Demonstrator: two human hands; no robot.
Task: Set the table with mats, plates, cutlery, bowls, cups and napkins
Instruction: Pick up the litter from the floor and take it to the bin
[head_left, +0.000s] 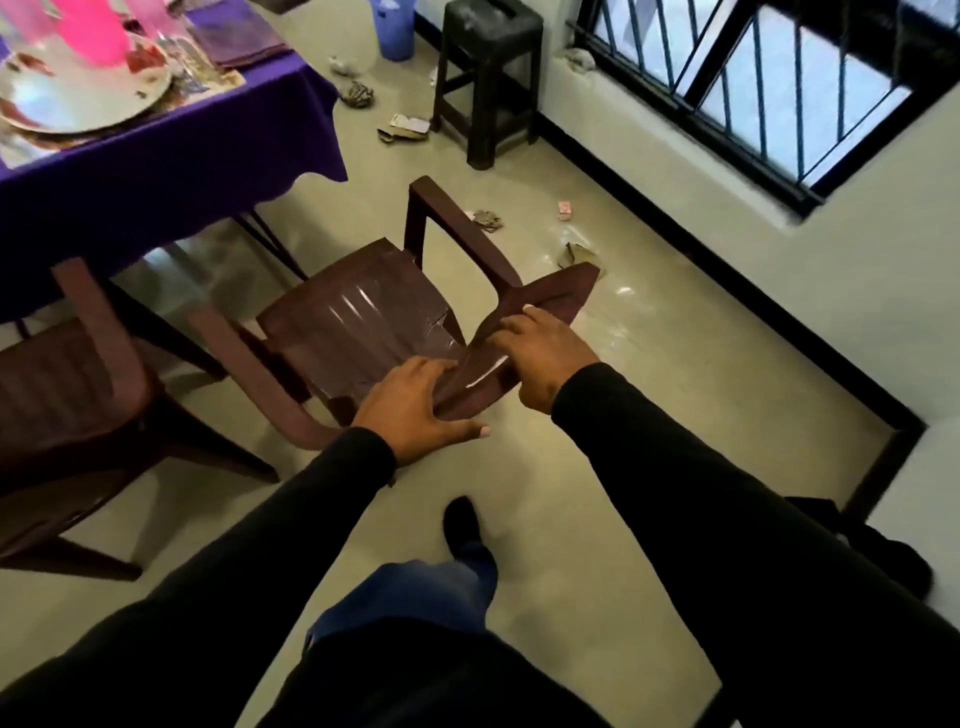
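Observation:
I look down at a brown plastic chair (358, 317) beside the table with the purple cloth (171, 171). My left hand (415, 410) grips the lower end of the chair's backrest top, fingers curled over it. My right hand (540, 353) grips the same backrest a little higher. On the table's corner lie a large white plate (78, 98) on a mat, a pink cup (93, 26) on the plate, glassware and cutlery beside it, and a folded purple napkin (234, 31).
A second brown chair (78, 395) stands at the left, half under the table. A dark stool (488, 78) and a blue bin (395, 26) stand by the barred window (779, 88). Scraps of litter lie on the floor. My foot (462, 525) is below the chair.

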